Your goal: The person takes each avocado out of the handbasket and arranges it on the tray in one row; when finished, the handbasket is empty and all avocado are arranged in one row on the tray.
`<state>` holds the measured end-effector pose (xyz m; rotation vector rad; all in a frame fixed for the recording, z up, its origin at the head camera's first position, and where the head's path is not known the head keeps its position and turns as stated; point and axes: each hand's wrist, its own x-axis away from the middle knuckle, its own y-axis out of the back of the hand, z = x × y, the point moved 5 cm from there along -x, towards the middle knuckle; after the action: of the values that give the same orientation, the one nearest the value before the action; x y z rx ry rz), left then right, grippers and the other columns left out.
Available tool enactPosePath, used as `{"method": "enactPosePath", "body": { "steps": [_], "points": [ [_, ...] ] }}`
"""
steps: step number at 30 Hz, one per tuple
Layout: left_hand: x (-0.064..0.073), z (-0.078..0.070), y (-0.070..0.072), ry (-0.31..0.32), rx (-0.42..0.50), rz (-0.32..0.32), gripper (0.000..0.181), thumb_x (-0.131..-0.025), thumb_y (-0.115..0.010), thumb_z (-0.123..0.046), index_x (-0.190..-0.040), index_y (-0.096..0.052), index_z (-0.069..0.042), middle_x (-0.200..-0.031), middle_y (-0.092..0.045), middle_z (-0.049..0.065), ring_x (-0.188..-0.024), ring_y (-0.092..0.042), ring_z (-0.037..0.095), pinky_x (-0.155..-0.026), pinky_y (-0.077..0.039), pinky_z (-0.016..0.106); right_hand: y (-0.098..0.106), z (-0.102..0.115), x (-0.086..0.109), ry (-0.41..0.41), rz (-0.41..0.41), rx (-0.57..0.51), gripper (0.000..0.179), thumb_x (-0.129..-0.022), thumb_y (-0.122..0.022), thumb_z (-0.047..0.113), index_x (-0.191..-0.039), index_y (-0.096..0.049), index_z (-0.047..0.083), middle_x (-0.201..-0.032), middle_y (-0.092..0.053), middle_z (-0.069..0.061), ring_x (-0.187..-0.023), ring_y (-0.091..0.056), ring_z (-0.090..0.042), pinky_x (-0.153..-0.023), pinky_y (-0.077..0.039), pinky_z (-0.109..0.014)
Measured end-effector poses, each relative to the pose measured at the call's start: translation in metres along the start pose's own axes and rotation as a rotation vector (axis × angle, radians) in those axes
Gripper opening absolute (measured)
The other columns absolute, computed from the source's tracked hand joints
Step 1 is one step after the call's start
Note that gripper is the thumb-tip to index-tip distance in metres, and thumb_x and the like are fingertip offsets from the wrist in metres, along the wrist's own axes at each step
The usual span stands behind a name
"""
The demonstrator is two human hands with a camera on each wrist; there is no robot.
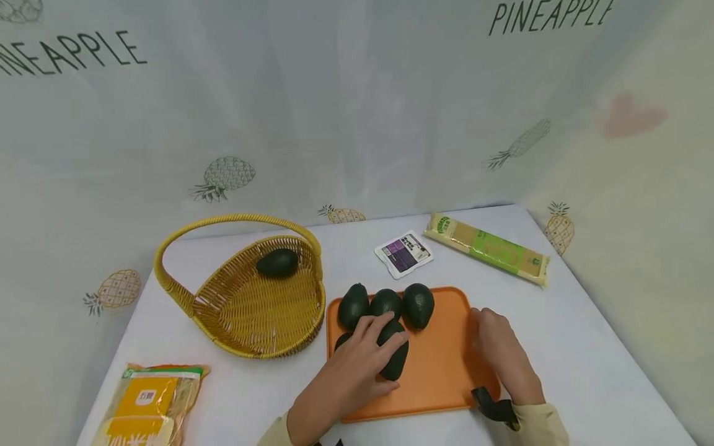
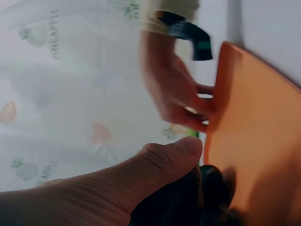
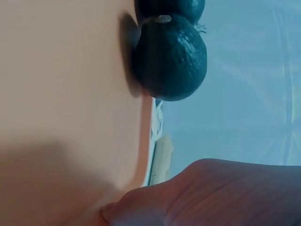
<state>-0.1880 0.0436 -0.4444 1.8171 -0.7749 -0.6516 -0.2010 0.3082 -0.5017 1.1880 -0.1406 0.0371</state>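
Observation:
On the orange tray (image 1: 440, 365) my left hand (image 1: 354, 365) holds a dark green avocado (image 1: 398, 358), its fingers curled over the top. Three more avocados stand along the tray's far edge, the rightmost avocado (image 1: 418, 306) fully visible. Another avocado (image 1: 343, 340) is mostly hidden behind the left hand. My right hand (image 1: 499, 347) grips the tray's right rim, and its thumb (image 3: 141, 207) lies over the edge in the right wrist view. One avocado (image 1: 277, 263) lies in the yellow woven basket (image 1: 253, 322) left of the tray.
The basket's tall handle (image 1: 240, 218) arches over its back. A purple-and-white packet (image 1: 404, 254) lies behind the tray, with a long green-and-yellow package (image 1: 491, 249) to its right. A yellow bag (image 1: 150, 402) rests at the front left. Printed cloth (image 1: 357, 124) hangs behind the table.

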Motion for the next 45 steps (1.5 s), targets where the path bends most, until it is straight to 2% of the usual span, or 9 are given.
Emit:
{"method": "enactPosePath", "body": {
  "steps": [5, 12, 18, 26, 32, 36, 40, 42, 45],
  "points": [
    [-0.016, 0.000, -0.001, -0.087, -0.157, -0.080, 0.070, -0.082, -0.095, -0.042, -0.139, -0.061, -0.023, -0.153, -0.055, 0.016, -0.129, -0.057, 0.031, -0.095, -0.062, 0.041, 0.006, 0.001, -0.007, -0.003, -0.019, -0.055, 0.017, -0.091, -0.060, -0.015, -0.106, -0.067, -0.012, -0.076, -0.055, -0.012, -0.067, -0.047, -0.023, -0.061, -0.040, -0.033],
    [-0.011, -0.003, -0.020, -0.114, -0.225, -0.005, 0.069, -0.082, -0.093, -0.047, -0.138, -0.060, -0.024, -0.155, -0.054, 0.015, -0.128, -0.056, 0.028, -0.105, -0.057, 0.047, -0.002, 0.003, -0.004, -0.004, -0.002, -0.053, 0.020, -0.092, -0.058, -0.015, -0.109, -0.068, -0.015, -0.074, -0.056, -0.011, -0.066, -0.047, -0.022, -0.060, -0.041, -0.032],
    [-0.002, -0.007, -0.031, -0.138, -0.362, -0.005, 0.068, -0.079, -0.092, -0.056, -0.132, -0.059, -0.029, -0.151, -0.059, 0.008, -0.130, -0.057, 0.024, -0.110, -0.052, 0.050, -0.015, 0.004, 0.003, -0.007, -0.021, -0.052, 0.016, -0.090, -0.060, -0.015, -0.104, -0.069, -0.013, -0.074, -0.058, -0.011, -0.066, -0.047, -0.021, -0.058, -0.042, -0.032],
    [0.009, -0.003, -0.048, -0.113, -0.417, 0.005, 0.071, -0.073, -0.093, -0.063, -0.128, -0.062, -0.032, -0.141, -0.063, 0.003, -0.132, -0.054, 0.023, -0.112, -0.044, 0.065, -0.024, 0.007, 0.003, 0.004, -0.017, -0.066, 0.018, -0.086, -0.062, -0.017, -0.103, -0.068, -0.013, -0.077, -0.057, -0.012, -0.068, -0.046, -0.021, -0.060, -0.041, -0.033],
    [0.009, -0.002, -0.049, -0.088, -0.373, -0.022, 0.075, -0.071, -0.093, -0.067, -0.129, -0.063, -0.030, -0.148, -0.059, 0.007, -0.137, -0.047, 0.027, -0.113, -0.040, 0.071, -0.022, 0.007, 0.002, -0.006, -0.008, -0.060, 0.019, -0.084, -0.063, -0.016, -0.102, -0.068, -0.012, -0.076, -0.058, -0.013, -0.067, -0.047, -0.022, -0.060, -0.041, -0.033],
    [0.011, -0.004, -0.037, -0.106, -0.310, -0.030, 0.081, -0.072, -0.092, -0.067, -0.137, -0.062, -0.029, -0.157, -0.053, 0.008, -0.144, -0.042, 0.030, -0.113, -0.038, 0.070, -0.019, 0.006, 0.001, -0.005, -0.012, -0.075, 0.021, -0.087, -0.060, -0.015, -0.105, -0.068, -0.012, -0.076, -0.058, -0.013, -0.067, -0.047, -0.023, -0.060, -0.041, -0.033],
    [0.020, 0.003, -0.006, -0.086, -0.140, -0.022, 0.077, -0.081, -0.089, -0.058, -0.144, -0.061, -0.026, -0.161, -0.051, 0.007, -0.147, -0.043, 0.031, -0.114, -0.040, 0.065, -0.011, 0.004, 0.000, 0.004, -0.009, -0.086, 0.024, -0.088, -0.059, -0.015, -0.110, -0.068, -0.014, -0.078, -0.057, -0.013, -0.068, -0.048, -0.023, -0.062, -0.042, -0.033],
    [0.028, 0.017, 0.015, -0.038, -0.011, -0.026, 0.067, -0.087, -0.088, -0.049, -0.144, -0.064, -0.023, -0.159, -0.053, 0.007, -0.147, -0.047, 0.031, -0.116, -0.044, 0.060, -0.007, 0.002, 0.001, 0.000, -0.011, -0.085, 0.022, -0.088, -0.059, -0.015, -0.108, -0.067, -0.014, -0.077, -0.056, -0.013, -0.068, -0.047, -0.024, -0.062, -0.041, -0.034],
    [0.041, 0.050, 0.045, 0.064, 0.156, -0.078, 0.051, -0.095, -0.083, -0.033, -0.140, -0.067, -0.016, -0.152, -0.061, 0.009, -0.141, -0.057, 0.030, -0.115, -0.051, 0.055, -0.003, -0.002, 0.004, -0.006, -0.020, -0.069, 0.025, -0.089, -0.057, -0.015, -0.112, -0.067, -0.017, -0.077, -0.055, -0.014, -0.067, -0.046, -0.024, -0.061, -0.040, -0.034]
  ]
}}
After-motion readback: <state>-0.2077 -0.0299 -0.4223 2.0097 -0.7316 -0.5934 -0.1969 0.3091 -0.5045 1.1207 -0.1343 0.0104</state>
